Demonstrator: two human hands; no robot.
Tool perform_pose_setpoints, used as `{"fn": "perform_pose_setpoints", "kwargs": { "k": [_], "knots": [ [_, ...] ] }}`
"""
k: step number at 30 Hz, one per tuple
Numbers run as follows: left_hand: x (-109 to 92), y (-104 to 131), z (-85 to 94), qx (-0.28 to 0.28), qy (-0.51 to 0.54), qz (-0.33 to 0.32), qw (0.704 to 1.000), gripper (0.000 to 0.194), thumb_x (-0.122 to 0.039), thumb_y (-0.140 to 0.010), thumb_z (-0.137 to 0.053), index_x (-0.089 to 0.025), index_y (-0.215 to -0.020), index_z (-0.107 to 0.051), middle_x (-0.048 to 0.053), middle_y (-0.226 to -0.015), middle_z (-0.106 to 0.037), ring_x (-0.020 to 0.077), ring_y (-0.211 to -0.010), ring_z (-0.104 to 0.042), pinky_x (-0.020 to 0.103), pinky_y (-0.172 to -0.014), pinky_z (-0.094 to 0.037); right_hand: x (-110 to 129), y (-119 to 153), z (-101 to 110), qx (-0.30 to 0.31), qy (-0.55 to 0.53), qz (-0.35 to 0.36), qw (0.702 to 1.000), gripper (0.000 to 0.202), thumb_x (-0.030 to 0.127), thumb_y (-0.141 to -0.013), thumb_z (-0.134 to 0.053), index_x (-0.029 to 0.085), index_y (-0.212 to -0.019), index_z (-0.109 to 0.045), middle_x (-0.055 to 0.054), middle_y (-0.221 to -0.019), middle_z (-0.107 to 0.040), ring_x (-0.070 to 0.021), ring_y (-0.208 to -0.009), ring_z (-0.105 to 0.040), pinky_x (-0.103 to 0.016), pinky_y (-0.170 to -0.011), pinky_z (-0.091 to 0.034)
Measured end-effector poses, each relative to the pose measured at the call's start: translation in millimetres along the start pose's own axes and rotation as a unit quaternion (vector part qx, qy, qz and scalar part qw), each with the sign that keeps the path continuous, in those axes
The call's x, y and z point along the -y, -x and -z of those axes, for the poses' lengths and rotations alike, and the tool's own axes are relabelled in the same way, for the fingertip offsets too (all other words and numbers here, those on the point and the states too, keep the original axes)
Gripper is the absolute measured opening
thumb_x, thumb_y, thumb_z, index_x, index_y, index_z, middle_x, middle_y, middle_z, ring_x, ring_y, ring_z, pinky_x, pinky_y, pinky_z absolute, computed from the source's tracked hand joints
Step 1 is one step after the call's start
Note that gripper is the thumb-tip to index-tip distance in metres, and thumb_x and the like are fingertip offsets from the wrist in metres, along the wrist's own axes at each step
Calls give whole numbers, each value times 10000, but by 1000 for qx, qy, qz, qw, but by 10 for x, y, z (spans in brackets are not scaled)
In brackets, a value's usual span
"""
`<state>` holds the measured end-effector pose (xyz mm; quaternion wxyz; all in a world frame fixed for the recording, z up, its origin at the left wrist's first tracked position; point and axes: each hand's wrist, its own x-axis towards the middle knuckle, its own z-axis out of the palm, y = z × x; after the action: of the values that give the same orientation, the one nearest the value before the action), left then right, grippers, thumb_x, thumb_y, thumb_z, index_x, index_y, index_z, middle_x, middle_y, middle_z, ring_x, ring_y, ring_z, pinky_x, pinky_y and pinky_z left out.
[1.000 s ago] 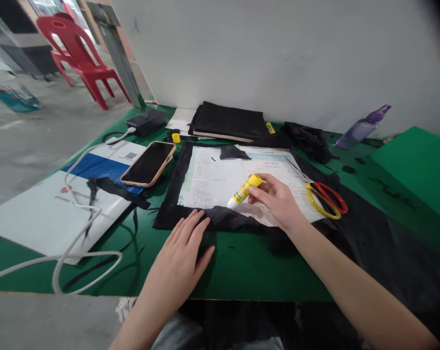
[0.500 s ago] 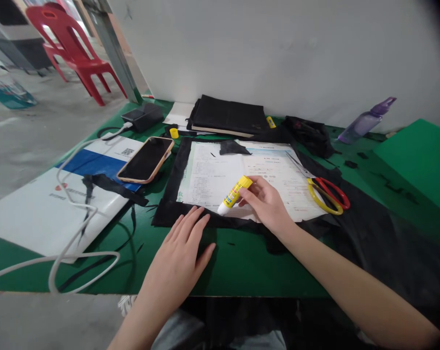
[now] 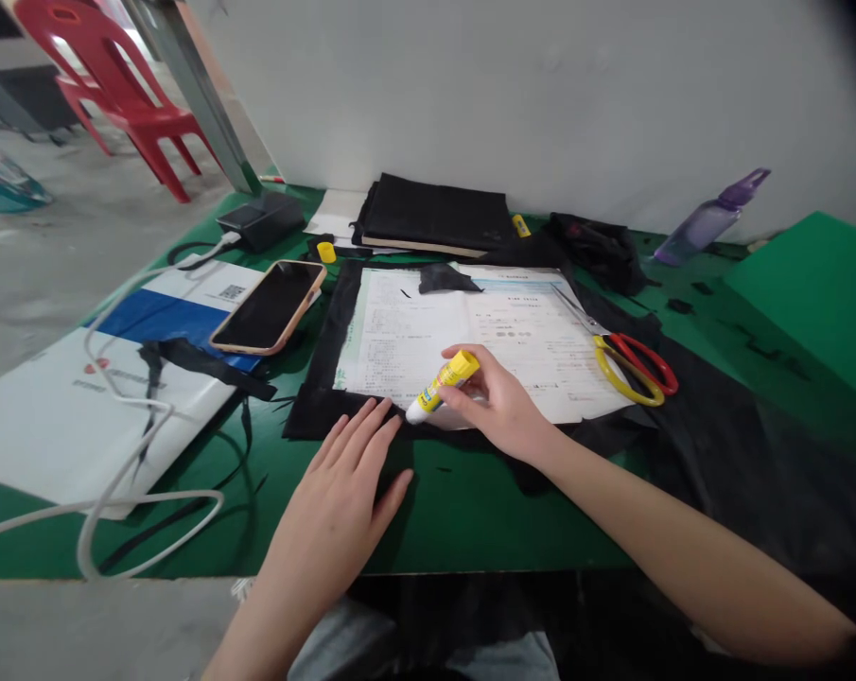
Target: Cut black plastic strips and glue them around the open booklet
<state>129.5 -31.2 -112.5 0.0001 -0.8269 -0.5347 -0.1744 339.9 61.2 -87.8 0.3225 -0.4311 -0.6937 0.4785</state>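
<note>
In my right hand (image 3: pixel 495 402) is a yellow glue stick (image 3: pixel 443 386), tilted with its white end down at the near edge of a printed paper booklet (image 3: pixel 399 331). Black cloth (image 3: pixel 321 411) borders the booklet on its left and near sides. My left hand (image 3: pixel 353 463) lies flat with fingers stretched out, their tips on the near strip of cloth beside the glue stick's tip. A small black scrap (image 3: pixel 447 278) rests on the top of the booklet. Scissors (image 3: pixel 630 369) with red and yellow handles lie across its right side.
Left of the booklet are a phone (image 3: pixel 271 305), a white cable (image 3: pixel 126 402) and a blue-and-white folder (image 3: pixel 79 416). Behind stand a black-covered book (image 3: pixel 438 216), a yellow cap (image 3: pixel 326 252) and a black adapter box (image 3: pixel 261 220). A purple spray bottle (image 3: pixel 711 222) leans at the back right.
My right hand has moved the glue stick slightly left and lower along the near edge, closer to my left fingers. The whole view has shifted a little.
</note>
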Motion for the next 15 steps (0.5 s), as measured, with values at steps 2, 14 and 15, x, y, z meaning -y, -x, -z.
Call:
{"fn": "perform_pose_setpoints", "kwargs": {
  "k": [2,14,15],
  "knots": [
    [2,0,-3,2,-3,-1,1000,447,-356,-963,-447,-136,-1351,-423,139,-1473,-440,259,-1390,-366,503,-1130,-358,39,11,2,16,17,9,1000,368,470,-844,-626,277,-1131,-502,-37,-1037,-647,-201,-927,-637,-368,-791,-540],
    [-9,0,11,-1,21,12,1000,487,-342,-962,-449,-148,-1402,-370,138,-1448,-458,263,-1357,-407,511,-1126,-363,172,75,38,102,81,61,990,276,403,-905,-540,263,-1119,-438,-36,-959,-673,-211,-892,-635,-369,-780,-498],
    [-4,-2,9,3,23,10,1000,461,-336,-963,-448,-154,-1384,-398,133,-1450,-456,262,-1359,-405,513,-1129,-358,194,87,31,112,104,64,986,291,411,-913,-522,256,-1138,-422,-29,-899,-668,-201,-819,-632,-359,-740,-492]
  ]
}}
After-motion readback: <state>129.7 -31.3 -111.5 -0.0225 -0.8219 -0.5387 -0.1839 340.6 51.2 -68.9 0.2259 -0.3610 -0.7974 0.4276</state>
